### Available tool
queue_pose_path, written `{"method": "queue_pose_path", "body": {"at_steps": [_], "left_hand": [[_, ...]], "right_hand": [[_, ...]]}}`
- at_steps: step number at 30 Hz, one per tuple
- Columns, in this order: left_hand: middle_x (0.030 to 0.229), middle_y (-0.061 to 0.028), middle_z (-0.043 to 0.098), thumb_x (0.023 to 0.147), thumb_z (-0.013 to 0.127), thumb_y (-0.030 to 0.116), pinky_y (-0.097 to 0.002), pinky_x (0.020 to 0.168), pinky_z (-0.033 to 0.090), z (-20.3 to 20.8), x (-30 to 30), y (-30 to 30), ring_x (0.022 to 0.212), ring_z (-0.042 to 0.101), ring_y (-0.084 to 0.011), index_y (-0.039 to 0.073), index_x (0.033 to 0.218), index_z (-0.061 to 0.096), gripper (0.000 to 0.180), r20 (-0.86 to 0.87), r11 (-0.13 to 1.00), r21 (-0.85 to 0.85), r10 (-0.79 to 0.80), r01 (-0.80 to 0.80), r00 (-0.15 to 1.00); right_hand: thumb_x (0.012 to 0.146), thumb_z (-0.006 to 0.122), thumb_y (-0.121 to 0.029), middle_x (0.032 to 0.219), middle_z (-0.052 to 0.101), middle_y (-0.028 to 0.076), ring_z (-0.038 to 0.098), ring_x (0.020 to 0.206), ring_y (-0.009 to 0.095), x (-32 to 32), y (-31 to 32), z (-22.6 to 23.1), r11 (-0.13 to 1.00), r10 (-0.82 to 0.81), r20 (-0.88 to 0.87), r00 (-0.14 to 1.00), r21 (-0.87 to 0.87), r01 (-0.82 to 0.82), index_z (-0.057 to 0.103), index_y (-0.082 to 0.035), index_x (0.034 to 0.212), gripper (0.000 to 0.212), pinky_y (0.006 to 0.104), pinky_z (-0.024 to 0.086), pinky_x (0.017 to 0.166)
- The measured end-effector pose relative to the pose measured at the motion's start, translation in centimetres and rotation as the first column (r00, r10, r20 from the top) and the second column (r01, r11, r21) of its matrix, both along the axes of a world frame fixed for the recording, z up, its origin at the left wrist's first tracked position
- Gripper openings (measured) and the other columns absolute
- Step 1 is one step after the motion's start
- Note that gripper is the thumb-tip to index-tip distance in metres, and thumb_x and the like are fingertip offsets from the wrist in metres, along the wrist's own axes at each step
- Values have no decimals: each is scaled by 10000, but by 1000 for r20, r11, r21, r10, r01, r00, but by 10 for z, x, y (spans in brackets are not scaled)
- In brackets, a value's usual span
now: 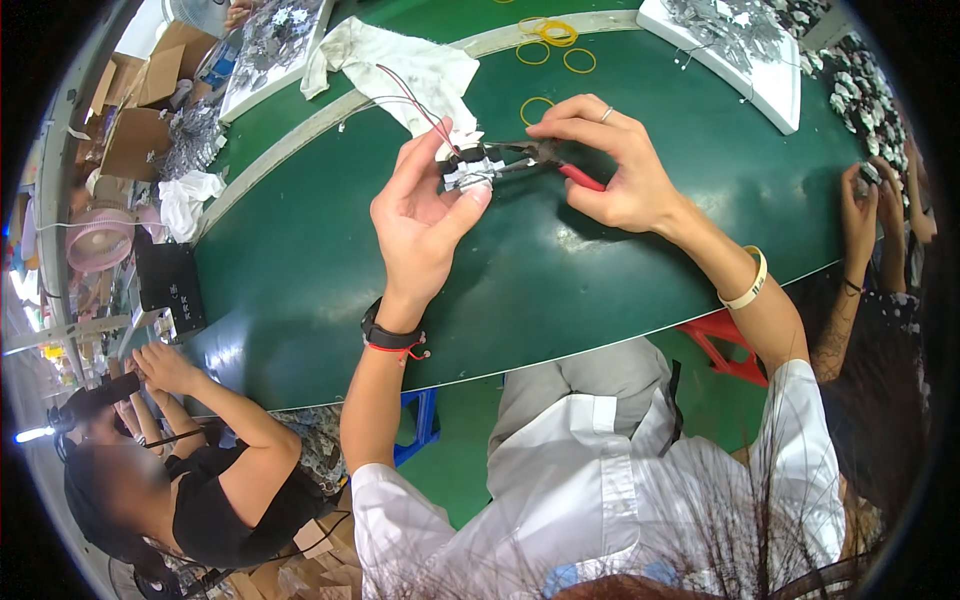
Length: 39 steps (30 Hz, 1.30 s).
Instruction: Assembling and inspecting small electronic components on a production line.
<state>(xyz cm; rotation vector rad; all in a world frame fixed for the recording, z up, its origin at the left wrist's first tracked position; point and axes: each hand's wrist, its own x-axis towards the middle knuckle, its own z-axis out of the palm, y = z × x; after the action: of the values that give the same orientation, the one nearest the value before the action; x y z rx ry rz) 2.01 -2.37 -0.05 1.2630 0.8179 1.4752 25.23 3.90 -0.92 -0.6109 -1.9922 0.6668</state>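
My left hand [420, 205] is closed around a small black-and-white electrical part [472, 170], holding it above the green table. Thin red and dark wires [412, 95] rise from this part toward the upper left. In my right hand [620, 165] is a pair of pliers [582, 178] with red handles and dark jaws. The jaws point left and reach the part's right side; whether they grip it I cannot tell. Just behind the part lies a crumpled white cloth [400, 70].
Yellow rubber bands [545, 35] lie on the green table [600, 290] beyond my hands. White trays of small metal pieces stand at the far left [232, 108] and far right [785, 110]. A black box [168, 285] sits at the left edge. Co-workers sit on both sides.
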Motion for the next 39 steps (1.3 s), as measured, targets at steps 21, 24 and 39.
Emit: {"method": "queue_pose_path", "body": {"at_steps": [21, 24, 39], "left_hand": [[1357, -150, 467, 839, 707, -128, -362, 946, 571, -15, 7, -2, 1215, 570, -257, -115, 1337, 556, 521, -105, 984, 176, 27, -8, 994], [1353, -149, 469, 835, 709, -129, -358, 946, 571, -14, 7, -2, 1210, 579, -260, -113, 1334, 559, 522, -92, 983, 182, 27, -10, 995], [1404, -177, 503, 916, 590, -61, -453, 1020, 533, -2, 8, -2, 1210, 598, -312, -92, 1460, 420, 570, 180, 980, -191, -12, 47, 984]], "right_hand": [[593, 674, -9, 959, 715, 134, 659, 888, 324, -3, -9, -3, 979, -134, 105, 985, 171, 115, 746, -24, 936, 351, 389, 535, 799], [610, 674, -11, 971, 702, 122, 651, 903, 319, -3, -8, -2, 981, -122, 106, 987, 165, 103, 734, -28, 954, 349, 387, 526, 819], [798, 787, -199, 1094, 640, 83, 596, 1088, 263, 17, 16, -5, 953, -94, 412, 906, 299, -37, 709, -52, 1046, 298, 401, 427, 994]]}}
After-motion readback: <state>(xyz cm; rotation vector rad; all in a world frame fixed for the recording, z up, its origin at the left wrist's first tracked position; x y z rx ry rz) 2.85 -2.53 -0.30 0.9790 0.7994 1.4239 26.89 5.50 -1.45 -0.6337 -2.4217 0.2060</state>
